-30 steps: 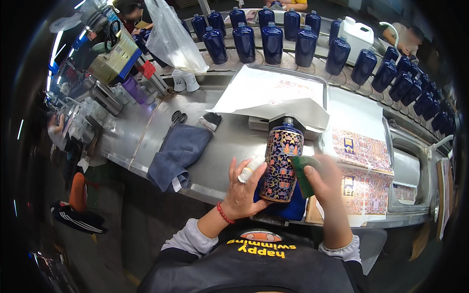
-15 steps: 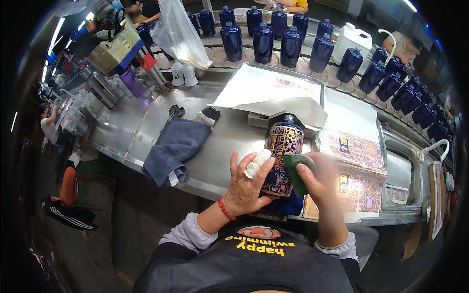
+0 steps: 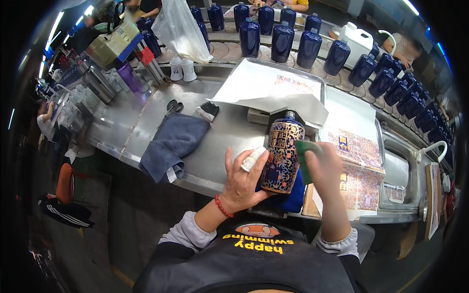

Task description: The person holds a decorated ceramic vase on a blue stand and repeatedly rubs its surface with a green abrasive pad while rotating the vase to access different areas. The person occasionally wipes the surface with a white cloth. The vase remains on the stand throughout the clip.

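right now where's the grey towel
Head view: the grey towel lies on the steel bench, left of the patterned bottle, just below the scissors.

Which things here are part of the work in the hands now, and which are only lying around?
In use:
left hand steadying the patterned bottle
right hand pressing a green pad on it
blue cloth under the bottle

Lying about:
grey towel
scissors
plain blue bottles behind
white jug
clear bag
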Tool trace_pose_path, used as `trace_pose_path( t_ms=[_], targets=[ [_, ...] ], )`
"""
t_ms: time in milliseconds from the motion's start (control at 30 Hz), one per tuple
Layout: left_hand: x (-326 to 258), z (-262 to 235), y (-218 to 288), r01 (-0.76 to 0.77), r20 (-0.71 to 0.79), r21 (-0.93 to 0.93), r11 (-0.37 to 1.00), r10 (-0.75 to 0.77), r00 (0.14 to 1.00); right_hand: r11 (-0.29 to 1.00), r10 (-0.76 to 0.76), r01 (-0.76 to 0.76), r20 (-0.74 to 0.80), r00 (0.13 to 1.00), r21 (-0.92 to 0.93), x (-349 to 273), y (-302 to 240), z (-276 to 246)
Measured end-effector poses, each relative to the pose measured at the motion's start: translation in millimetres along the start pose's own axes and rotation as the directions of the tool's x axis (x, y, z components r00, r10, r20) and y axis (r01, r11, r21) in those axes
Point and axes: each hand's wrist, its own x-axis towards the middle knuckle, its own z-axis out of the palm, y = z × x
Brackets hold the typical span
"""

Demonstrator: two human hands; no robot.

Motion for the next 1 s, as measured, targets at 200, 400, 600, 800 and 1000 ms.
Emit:
trace_pose_path(
  t_ms=[200,400,600,800,1000],
  targets=[
    [4.6,-1.7,5.0,-0.018,-0.011,0.01,1.0,0.018,1.0,0.997,0.072,-0.07,-0.124,0.99,0.018,-4.9,10.0,1.7],
    [-1.9,-0.4,5.0,0.03,0.04,-0.018,0.999,-0.029,0.999,0.976,0.105,-0.105,0.009,0.994,0.192,-17.8,13.9,-8.3],
    [-13.3,4.1,7.4,0.036,0.03,-0.034,0.999,-0.035,0.999,0.796,0.293,-0.321,0.138,0.946,0.512,-45.4,28.3,-28.0],
    [-12.6,5.2,11.2,-0.011,0.031,-0.008,1.0,0.011,0.999,0.91,0.16,-0.21,0.164,0.973,0.359,-45.0,32.2,-7.1],
    [-7.9,5.4,8.4,0.003,0.042,0.002,1.0,-0.003,0.999,0.992,0.041,-0.042,0.006,0.999,0.123,-3.1,16.7,0.4]
  ],
)
